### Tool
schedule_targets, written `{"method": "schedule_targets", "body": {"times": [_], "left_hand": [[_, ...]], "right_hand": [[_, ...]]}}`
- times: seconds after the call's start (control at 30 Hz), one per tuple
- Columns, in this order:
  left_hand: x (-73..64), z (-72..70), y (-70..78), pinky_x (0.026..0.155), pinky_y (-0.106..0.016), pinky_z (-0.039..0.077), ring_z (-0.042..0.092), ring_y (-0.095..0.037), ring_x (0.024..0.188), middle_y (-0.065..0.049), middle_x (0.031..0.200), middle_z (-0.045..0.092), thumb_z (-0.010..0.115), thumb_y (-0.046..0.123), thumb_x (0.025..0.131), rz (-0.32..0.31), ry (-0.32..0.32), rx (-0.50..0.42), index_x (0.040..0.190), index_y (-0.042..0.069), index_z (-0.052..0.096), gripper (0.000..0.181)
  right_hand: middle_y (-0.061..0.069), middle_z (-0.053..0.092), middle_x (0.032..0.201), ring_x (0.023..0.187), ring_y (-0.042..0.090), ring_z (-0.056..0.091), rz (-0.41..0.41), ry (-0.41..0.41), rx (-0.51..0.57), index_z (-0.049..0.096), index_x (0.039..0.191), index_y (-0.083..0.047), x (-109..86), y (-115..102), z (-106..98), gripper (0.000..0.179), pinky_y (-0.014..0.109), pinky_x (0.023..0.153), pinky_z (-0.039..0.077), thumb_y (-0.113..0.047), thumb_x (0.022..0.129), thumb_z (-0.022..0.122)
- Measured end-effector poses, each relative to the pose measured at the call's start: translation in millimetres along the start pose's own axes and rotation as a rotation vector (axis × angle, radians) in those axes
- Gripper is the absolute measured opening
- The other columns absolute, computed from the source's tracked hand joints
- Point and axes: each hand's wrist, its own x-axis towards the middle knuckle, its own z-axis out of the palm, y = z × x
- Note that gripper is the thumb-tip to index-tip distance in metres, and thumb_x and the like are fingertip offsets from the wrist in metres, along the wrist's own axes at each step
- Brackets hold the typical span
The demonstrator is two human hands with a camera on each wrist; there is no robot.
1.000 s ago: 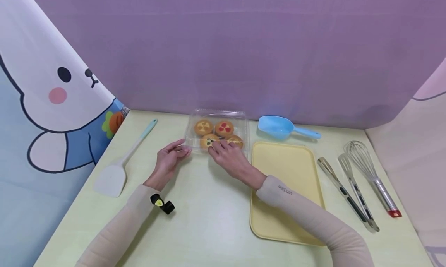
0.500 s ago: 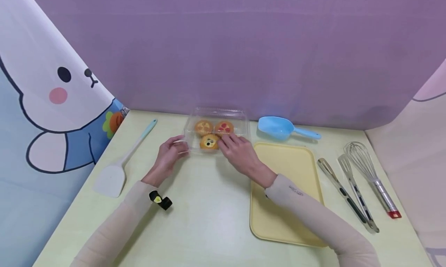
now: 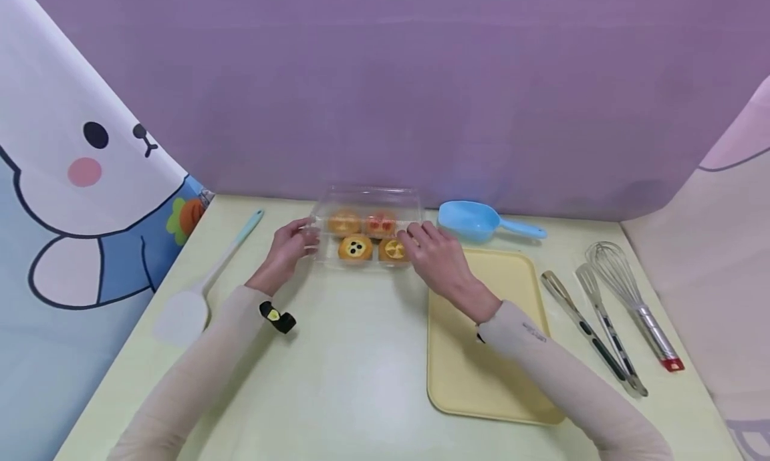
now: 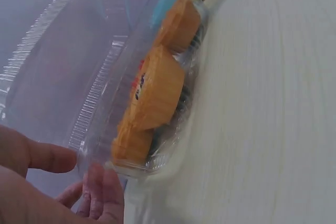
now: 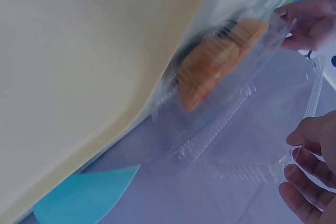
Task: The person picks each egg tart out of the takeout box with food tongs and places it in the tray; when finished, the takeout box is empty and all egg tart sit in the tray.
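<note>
A clear plastic clamshell box (image 3: 327, 254) sits at the back middle of the table. Inside are several small round cakes; the front left one (image 3: 355, 248) bears dark dots, and red pieces top a back one (image 3: 381, 224). My left hand (image 3: 287, 248) holds the box's left side, thumb above and fingers beneath in the left wrist view. At the opposite side, my right hand (image 3: 439, 259) pinches the corner of the transparent lid (image 5: 268, 135) between thumb and fingers. The lid stands tilted up from the base, its ridged edge crossing over the back cakes in the head view.
Just right of the box lies a yellow tray (image 3: 481, 374), partly under my right forearm. A blue scoop (image 3: 472, 220) rests behind it. Tongs (image 3: 592, 334), a slotted metal utensil (image 3: 607, 321) and a whisk (image 3: 637, 300) lie at right. A white spatula (image 3: 183, 314) is at left.
My right hand has moved right and a little back, lifting the lid's front edge. The front right cake, hidden half a second ago, shows again. My left hand stays at the box's left side.
</note>
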Motion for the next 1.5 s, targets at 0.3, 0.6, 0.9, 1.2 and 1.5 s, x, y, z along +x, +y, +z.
{"method": "schedule_targets", "body": {"times": [0.3, 0.6, 0.9, 1.2, 1.5], "left_hand": [[11.8, -9.1, 2.6, 0.083, -0.021, 0.054, 0.056, -0.023, 0.117, -0.022, 0.153, 0.048, 0.053, 0.0, 0.103, 0.026, -0.1, 0.072, 0.163, 0.008, 0.033, 0.064], [7.0, -13.5, 6.5, 0.079, -0.023, 0.057, 0.057, -0.014, 0.104, -0.014, 0.138, 0.053, 0.056, 0.0, 0.1, 0.028, -0.15, 0.156, 0.163, 0.008, 0.034, 0.067], [-7.5, -17.4, 4.7, 0.083, -0.026, 0.061, 0.06, -0.027, 0.118, -0.026, 0.148, 0.049, 0.059, 0.001, 0.101, 0.033, -0.18, 0.183, 0.163, 0.009, 0.034, 0.067], [-28.7, -24.9, -4.2, 0.077, -0.027, 0.062, 0.067, -0.018, 0.099, -0.028, 0.139, 0.052, 0.062, -0.002, 0.099, 0.063, -0.256, 0.21, 0.16, 0.001, 0.034, 0.067], [-56.2, -32.0, -13.9, 0.073, -0.03, 0.062, 0.067, -0.024, 0.096, -0.03, 0.136, 0.052, 0.065, 0.0, 0.098, 0.064, -0.289, 0.226, 0.158, 0.0, 0.036, 0.066]], "right_hand": [[0.009, 0.072, 0.091, 0.077, 0.025, 0.069, 0.043, 0.055, 0.055, 0.073, 0.1, -0.005, -0.3, 12, -5, 0.013, 0.028, 0.052, 0.055, 0.001, 0.088, 0.072], [0.014, 0.068, 0.097, 0.087, 0.031, 0.067, 0.191, 0.066, 0.4, 0.071, 0.102, 0.001, 6.3, 33, -10, 0.011, 0.037, 0.07, 0.062, 0.003, 0.091, 0.072], [0.015, 0.069, 0.101, 0.088, 0.03, 0.071, 0.303, 0.077, 0.644, 0.069, 0.105, 0.001, 17.3, 58, -11, 0.011, 0.038, 0.075, 0.064, -0.004, 0.095, 0.072], [0.016, 0.073, 0.102, 0.092, 0.03, 0.076, 0.51, 0.064, 0.908, 0.066, 0.11, 0.003, 24.9, 70, -5, 0.019, 0.04, 0.073, 0.066, -0.001, 0.093, 0.073], [0.016, 0.075, 0.103, 0.092, 0.032, 0.078, 0.629, -0.015, 0.968, 0.064, 0.119, 0.001, 22.7, 71, 11, 0.025, 0.044, 0.07, 0.066, -0.008, 0.097, 0.071]]}}
